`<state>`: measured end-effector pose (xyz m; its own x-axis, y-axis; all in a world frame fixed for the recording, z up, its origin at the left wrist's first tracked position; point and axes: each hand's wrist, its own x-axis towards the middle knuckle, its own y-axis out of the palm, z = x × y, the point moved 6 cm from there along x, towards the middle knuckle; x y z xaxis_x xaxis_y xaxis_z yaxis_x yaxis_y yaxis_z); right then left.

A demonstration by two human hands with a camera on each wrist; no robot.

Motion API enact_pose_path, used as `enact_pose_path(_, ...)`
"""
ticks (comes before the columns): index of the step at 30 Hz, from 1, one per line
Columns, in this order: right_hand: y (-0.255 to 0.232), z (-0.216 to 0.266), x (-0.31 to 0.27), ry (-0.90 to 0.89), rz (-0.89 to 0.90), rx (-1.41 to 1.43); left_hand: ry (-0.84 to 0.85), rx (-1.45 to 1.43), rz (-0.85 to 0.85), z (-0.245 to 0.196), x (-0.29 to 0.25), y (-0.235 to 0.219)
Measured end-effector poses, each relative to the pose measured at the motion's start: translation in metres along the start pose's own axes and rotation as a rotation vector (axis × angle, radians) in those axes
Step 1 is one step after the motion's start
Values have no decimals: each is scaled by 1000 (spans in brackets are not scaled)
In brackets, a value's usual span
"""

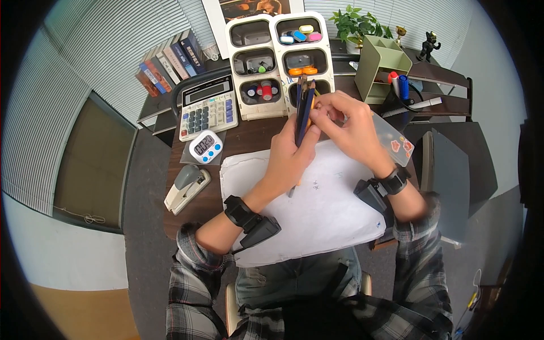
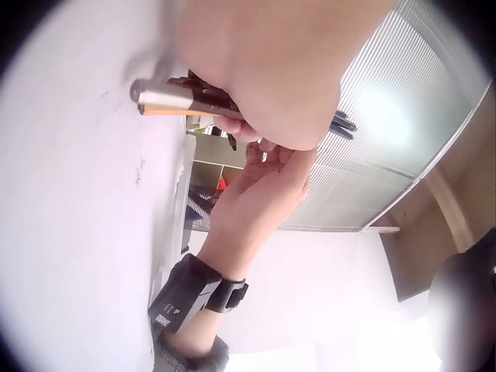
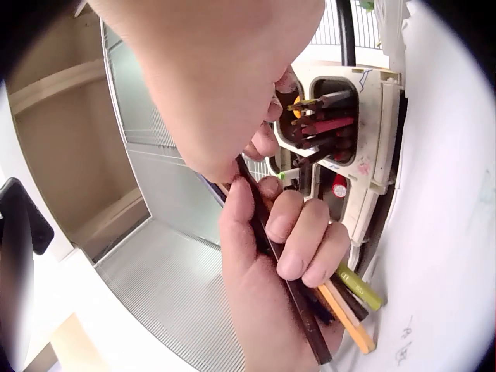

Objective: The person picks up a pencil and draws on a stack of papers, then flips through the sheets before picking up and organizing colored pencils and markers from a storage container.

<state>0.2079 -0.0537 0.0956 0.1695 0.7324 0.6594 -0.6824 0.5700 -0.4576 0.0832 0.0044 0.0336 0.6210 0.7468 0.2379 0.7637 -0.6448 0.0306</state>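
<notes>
My left hand (image 1: 288,152) grips a bundle of colored pencils (image 1: 301,122), held upright over the white paper (image 1: 323,198). In the right wrist view its fingers curl round the shafts; a dark pencil (image 3: 291,283), an orange pencil (image 3: 353,325) and a yellow-green pencil (image 3: 360,287) stick out below. My right hand (image 1: 352,126) is at the bundle's upper part, its thumb and fingertips pinching a pencil there. The pinched end is mostly hidden by the fingers. More colored pencils (image 3: 329,124) lie in the nearest right compartment of the cream organizer (image 1: 262,110).
Left of the paper are a calculator (image 1: 209,110), a timer (image 1: 205,147) and a stapler (image 1: 188,190). On the right stand a green desk rack (image 1: 377,71), a marker holder (image 1: 396,105) and a clear stickered case (image 1: 399,144). Books (image 1: 170,62) stand behind.
</notes>
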Motion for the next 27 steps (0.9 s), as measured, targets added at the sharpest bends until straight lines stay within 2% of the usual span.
enact_pose_path(1, 2, -7, -1, 117, 27, 56, 35, 36, 25, -2, 0, 2)
enact_pose_path(5, 3, -24, -2, 216, -14, 244, 11, 0, 0, 3, 1, -1)
enact_pose_path(6, -5, -32, 0, 237, -113, 342, 10, 0, -1, 4, 2, -2)
enact_pose_path(8, -23, -31, 1, 301, -300, 449, -28, -39, -116, 5, 4, -8)
enact_pose_path(9, -32, -37, 2, 211, -419, 467, -29, -62, -169, 7, 6, -13)
enact_pose_path(11, -46, -37, 2, 155, -554, 513, -96, -199, -269, 16, 9, -23)
enact_pose_path(12, -49, -33, 1, 112, -571, 506, -96, -199, -269, 18, 11, -26)
enact_pose_path(17, -44, -18, -3, -2, -578, 260, -176, -334, -338, 28, 12, -33)
enact_pose_path(19, -35, 2, -2, -145, -460, -127, -177, -342, -318, 27, 12, -31)
enact_pose_path(23, -13, -2, 3, -264, -237, -252, -186, -332, -268, 24, 11, -26)
enact_pose_path(27, -9, 1, 4, -274, -140, -236, -137, -280, -209, 16, 10, -21)
